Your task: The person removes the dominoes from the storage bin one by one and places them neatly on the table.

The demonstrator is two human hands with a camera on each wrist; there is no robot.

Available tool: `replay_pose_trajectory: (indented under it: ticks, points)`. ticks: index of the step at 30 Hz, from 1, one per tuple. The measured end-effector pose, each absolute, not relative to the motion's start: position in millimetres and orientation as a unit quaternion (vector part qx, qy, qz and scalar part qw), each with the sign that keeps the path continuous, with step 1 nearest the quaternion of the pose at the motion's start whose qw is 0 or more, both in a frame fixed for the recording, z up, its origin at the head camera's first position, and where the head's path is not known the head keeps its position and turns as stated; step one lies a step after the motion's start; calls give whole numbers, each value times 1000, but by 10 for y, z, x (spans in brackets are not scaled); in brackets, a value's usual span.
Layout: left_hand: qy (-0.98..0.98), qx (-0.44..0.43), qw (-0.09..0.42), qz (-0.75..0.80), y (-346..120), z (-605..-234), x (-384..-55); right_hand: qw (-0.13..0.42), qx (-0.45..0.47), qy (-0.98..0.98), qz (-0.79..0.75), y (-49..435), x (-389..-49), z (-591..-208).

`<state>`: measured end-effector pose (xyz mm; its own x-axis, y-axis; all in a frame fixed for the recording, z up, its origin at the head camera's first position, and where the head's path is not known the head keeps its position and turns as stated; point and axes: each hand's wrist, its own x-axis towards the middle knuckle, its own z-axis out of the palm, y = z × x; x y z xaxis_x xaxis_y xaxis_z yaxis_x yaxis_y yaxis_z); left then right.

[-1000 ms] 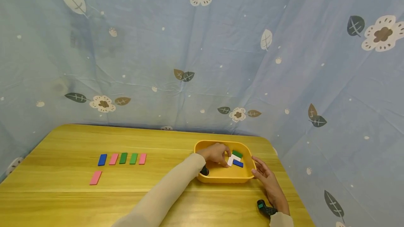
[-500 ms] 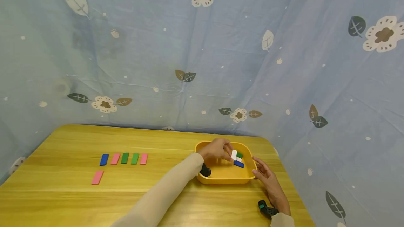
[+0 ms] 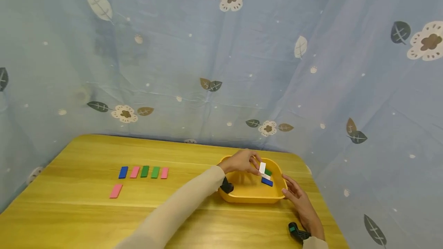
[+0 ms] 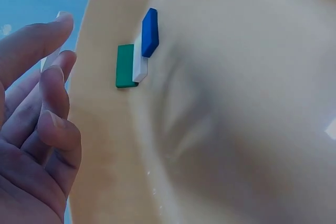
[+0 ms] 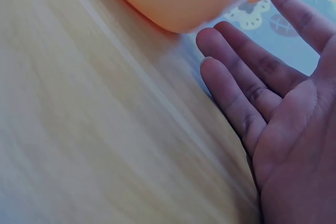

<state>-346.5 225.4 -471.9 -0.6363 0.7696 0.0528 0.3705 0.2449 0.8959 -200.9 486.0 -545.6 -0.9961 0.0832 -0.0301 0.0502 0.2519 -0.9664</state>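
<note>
The left hand (image 3: pixel 242 161) is at lower right of centre in the head view, above a yellow bin (image 3: pixel 252 200), and pinches a white tile (image 3: pixel 262 168) between thumb and fingers. The held tile is tilted up on end; in the left wrist view only a pale sliver of it shows between the fingers at the upper left, apart from the tiles lying in the bin.

Those are a dark green tile (image 4: pixel 126 65), a second white tile (image 4: pixel 140 65) and a blue tile (image 4: pixel 150 32), clustered at upper centre of the left wrist view, the white one in the middle and the blue one overlapping it.

The right hand (image 3: pixel 302 199), at lower right of the head view, rests its fingertips against the bin's right end, its fingers extended rather than clenched; in the right wrist view several fingers spread just beside the bin's wall.

The bin stands on a wooden table (image 3: pixel 69 218). At the left of the table is a row: a blue piece (image 3: pixel 123 172), a pink piece (image 3: pixel 135 171), a deep green piece (image 3: pixel 144 171), a light green piece (image 3: pixel 155 172) and another pink piece (image 3: pixel 164 173). A lone pink piece (image 3: pixel 115 191) lies below the row's left end. A blue patterned curtain (image 3: pixel 173 49) fills the upper frame.
</note>
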Motion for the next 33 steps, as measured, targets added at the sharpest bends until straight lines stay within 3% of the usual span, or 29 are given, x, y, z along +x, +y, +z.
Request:
replay_pose_trajectory:
  ticks: [14, 33]
  points:
    - [749, 404, 183, 493, 1892, -4436, -3351, -16, -32, -803, 595, 4865, -1993, -5413]
    - [769, 409, 132, 473, 1188, -4464, -3325, -30, -28, -807, 589, 4855, -1989, -5405]
